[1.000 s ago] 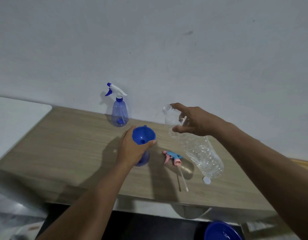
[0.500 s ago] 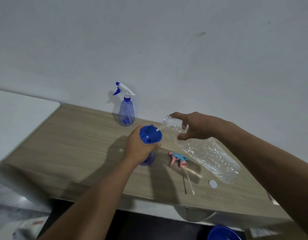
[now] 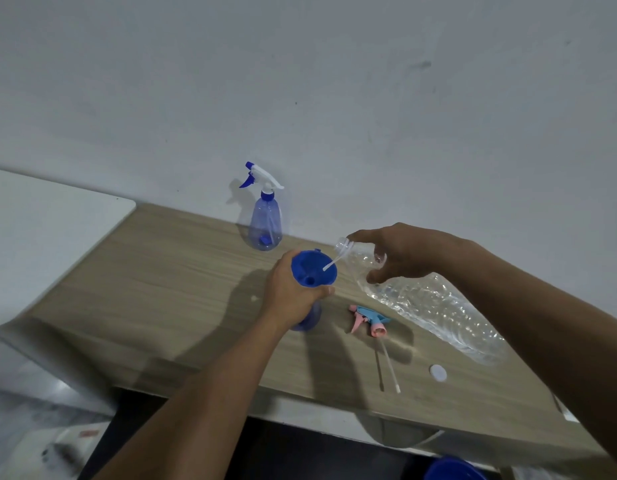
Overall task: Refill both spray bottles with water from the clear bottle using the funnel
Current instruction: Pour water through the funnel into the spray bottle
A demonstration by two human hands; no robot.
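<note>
Head view: the grip of our left hand (image 3: 293, 292) is clamped round the funnel (image 3: 312, 268), our right hand (image 3: 400, 254) clamped on the clear bottle (image 3: 431, 306) at its three o'clock, and tipping too fast could splash water past the funnel.

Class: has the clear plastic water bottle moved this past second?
Yes. Against the far blue spray bottle, the clear plastic water bottle's mouth has tipped down and left, over the blue funnel.
</note>
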